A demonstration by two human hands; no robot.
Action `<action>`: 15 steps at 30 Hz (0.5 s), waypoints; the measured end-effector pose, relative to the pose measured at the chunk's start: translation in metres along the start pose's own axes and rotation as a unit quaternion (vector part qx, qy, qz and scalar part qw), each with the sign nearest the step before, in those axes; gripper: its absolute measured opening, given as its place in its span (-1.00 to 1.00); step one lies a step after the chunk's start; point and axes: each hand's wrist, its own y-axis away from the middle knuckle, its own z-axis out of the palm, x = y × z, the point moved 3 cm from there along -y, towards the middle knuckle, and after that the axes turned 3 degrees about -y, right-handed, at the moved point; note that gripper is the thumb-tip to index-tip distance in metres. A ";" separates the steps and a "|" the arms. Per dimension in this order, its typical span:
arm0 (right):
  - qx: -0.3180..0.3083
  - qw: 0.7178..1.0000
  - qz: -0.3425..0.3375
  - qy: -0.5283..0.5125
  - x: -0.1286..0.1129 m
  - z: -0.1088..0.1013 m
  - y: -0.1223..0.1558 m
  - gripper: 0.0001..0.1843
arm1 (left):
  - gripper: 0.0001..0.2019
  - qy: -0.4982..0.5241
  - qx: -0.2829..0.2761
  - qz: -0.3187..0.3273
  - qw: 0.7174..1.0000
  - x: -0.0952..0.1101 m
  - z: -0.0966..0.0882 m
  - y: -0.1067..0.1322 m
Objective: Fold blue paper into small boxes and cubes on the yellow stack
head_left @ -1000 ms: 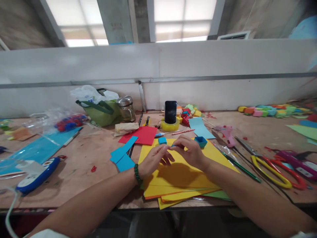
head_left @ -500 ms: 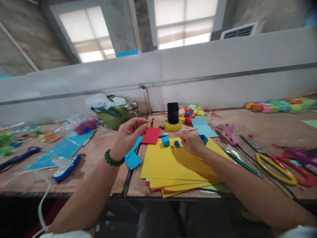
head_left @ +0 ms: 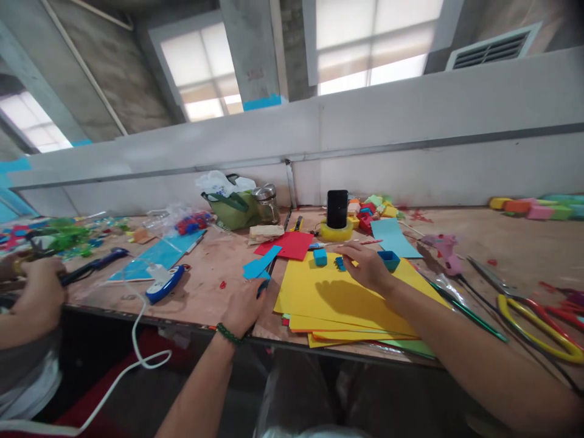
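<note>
My left hand [head_left: 244, 307], with a green bead bracelet at the wrist, is down at the table's front edge. Its fingers are closed at a piece of blue paper [head_left: 263, 282], which the hand mostly covers. Just beyond lies a blue paper strip [head_left: 262, 263] beside a red sheet [head_left: 294, 245]. Over the stack of yellow sheets [head_left: 323, 301] my right hand [head_left: 367, 267] hovers, fingers apart, with no object visible in it. Close to its fingertips are a small blue folded piece [head_left: 340, 263] and a blue paper cube [head_left: 320, 257]. A blue open box [head_left: 390, 260] stands behind the wrist.
A phone [head_left: 337, 208] leans upright in a yellow tape roll [head_left: 336, 231]. To the right are a pink glue gun [head_left: 447, 250] and large scissors [head_left: 515, 301]. Leftward lie a blue-white power strip [head_left: 167, 284] and another person's hand [head_left: 43, 283]. A green bag [head_left: 232, 210] stands behind.
My left hand has dropped from above the red sheet to the blue paper near the table edge. The right hand stays above the yellow sheets. The view has turned left.
</note>
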 end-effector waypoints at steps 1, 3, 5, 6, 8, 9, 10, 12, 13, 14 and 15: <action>0.009 1.000 -0.008 -0.004 -0.002 -0.002 -0.001 -0.66 | -0.73 -0.013 0.001 -0.016 1.000 0.001 -0.001 0.002; 0.023 0.999 -0.024 -0.018 -0.011 -0.009 -0.006 -0.67 | -0.75 -0.026 0.031 -0.026 0.999 0.007 -0.004 0.008; 0.009 0.999 -0.022 -0.045 -0.024 -0.016 -0.012 -0.66 | -0.81 -0.005 0.100 0.012 0.995 0.019 -0.004 0.020; -0.017 0.998 -0.014 -0.064 -0.032 -0.018 -0.014 -0.64 | -0.82 0.018 0.136 0.048 0.989 0.029 -0.003 0.027; -0.113 0.987 0.018 -0.112 -0.049 -0.019 -0.016 -0.53 | -0.79 0.068 0.203 0.129 0.968 0.051 -0.001 0.041; -0.175 0.974 0.029 -0.138 -0.058 -0.018 -0.015 -0.45 | -0.77 0.091 0.228 0.168 0.955 0.064 -0.001 0.048; -0.234 0.958 0.034 -0.164 -0.067 -0.016 -0.012 -0.39 | -0.76 0.114 0.252 0.197 0.941 0.075 -0.003 0.053; -0.307 0.929 0.030 -0.204 -0.076 -0.012 -0.008 -0.45 | -0.80 0.156 0.293 0.233 0.914 0.094 -0.012 0.059; -0.309 0.925 0.029 -0.218 -0.077 -0.012 -0.007 -0.56 | -0.81 0.180 0.303 0.241 0.904 0.102 -0.019 0.058; -0.286 0.931 0.031 -0.226 -0.074 -0.013 -0.008 -0.69 | -0.82 0.207 0.304 0.250 0.896 0.107 -0.026 0.056; -0.242 0.942 0.037 -0.229 -0.068 -0.017 -0.010 -0.79 | -0.84 0.240 0.299 0.252 0.889 0.110 -0.035 0.051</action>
